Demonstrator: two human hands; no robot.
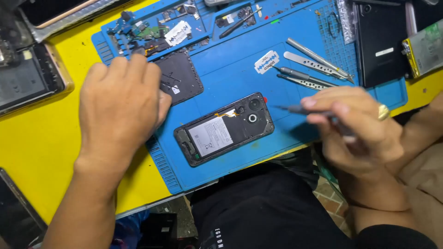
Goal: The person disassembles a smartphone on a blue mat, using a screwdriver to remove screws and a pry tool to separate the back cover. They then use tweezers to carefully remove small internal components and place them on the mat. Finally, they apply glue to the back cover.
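An opened phone (224, 129) lies back side up on the blue work mat (235, 69), its battery and camera ring showing. My right hand (357, 127) hovers to its right and pinches a thin grey screwdriver (295, 109) whose tip points left toward the phone. A gold ring sits on one finger. My left hand (119, 106) rests palm down at the mat's left edge, fingers over the corner of a black phone back cover (181, 76). What lies under the palm is hidden.
Metal tweezers and pry tools (314, 64) and a razor blade (266, 62) lie on the mat's right half. Small parts fill the mat's top trays (152, 32). Other phones (383, 41) (27, 76) sit on the yellow table (41, 143).
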